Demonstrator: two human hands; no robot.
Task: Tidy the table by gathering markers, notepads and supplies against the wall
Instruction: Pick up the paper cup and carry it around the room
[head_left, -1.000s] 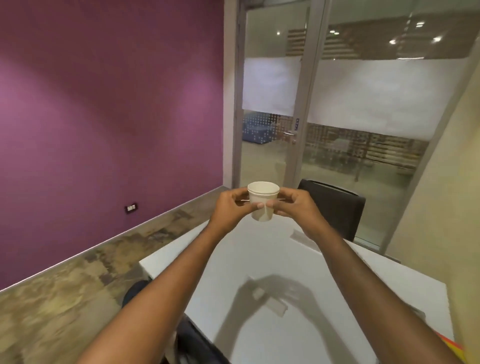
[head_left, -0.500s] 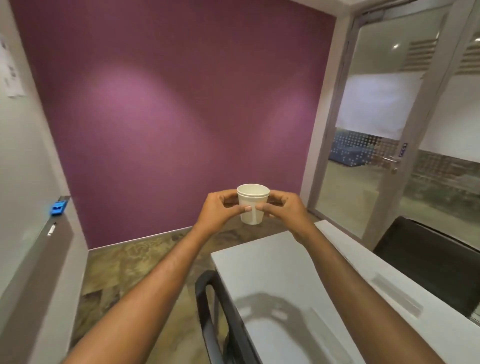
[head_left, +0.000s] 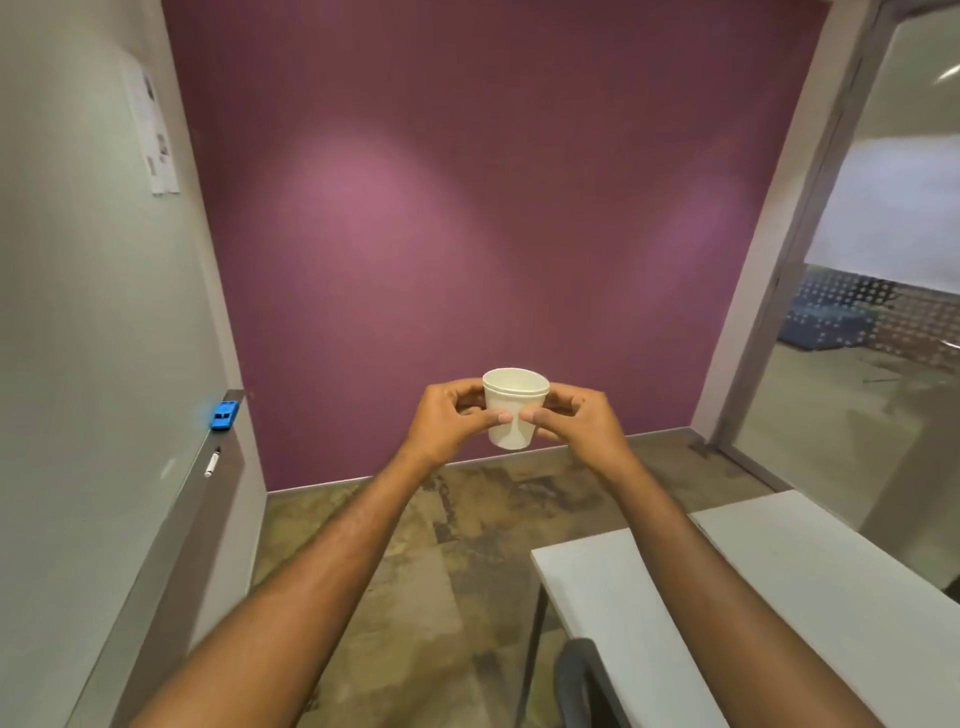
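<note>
In the head view, a white paper cup (head_left: 514, 408) is held upright in mid-air in front of the purple wall (head_left: 493, 208), above the floor (head_left: 441, 545) and well apart from the tabletop (head_left: 779, 597) seen at the lower right. Both forearms are stretched forward from the bottom of the frame and converge at the cup. The left hand (head_left: 449, 421) is curled round the cup's left side, with its thumb laid across the front of the cup wall. The right hand (head_left: 579, 423) is curled round the right side in the same way, its thumb tip brought almost to meet the left thumb tip at the front. Each grip is thus closed round the cup, which is pinched between thumbs and fingers from both sides. The cup's rim appears doubled, as if 2 cups are nested, though this cannot be told for certain. At the left, a blue eraser (head_left: 224, 414) and a marker (head_left: 212, 461) are seen lying on the whiteboard ledge (head_left: 208, 493). A dark chair back (head_left: 582, 675) is seen beside the tabletop's near edge.
</note>
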